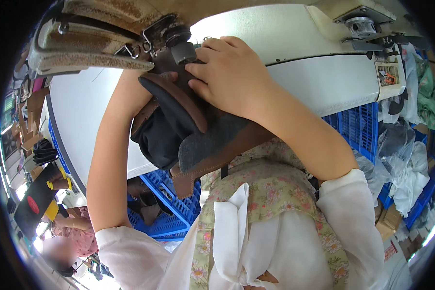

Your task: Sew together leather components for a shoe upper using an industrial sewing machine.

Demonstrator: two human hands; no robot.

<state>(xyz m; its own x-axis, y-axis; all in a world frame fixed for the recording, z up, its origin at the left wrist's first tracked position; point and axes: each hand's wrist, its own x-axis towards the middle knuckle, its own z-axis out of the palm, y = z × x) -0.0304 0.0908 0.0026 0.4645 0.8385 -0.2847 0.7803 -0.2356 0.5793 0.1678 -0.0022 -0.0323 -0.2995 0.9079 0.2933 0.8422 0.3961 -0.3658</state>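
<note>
At the machine [89, 60], hands [232, 75] tight on brown-black workpiece [171, 116]; far left, round red label [33, 204].

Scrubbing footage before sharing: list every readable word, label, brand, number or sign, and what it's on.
Nothing I can quote.
Red oval mark on a black panel, far left: too small to read.
Red-printed label on a pale surface, lower right: too small and blurred.
Brown-and-black workpiece: no lettering visible.
</note>
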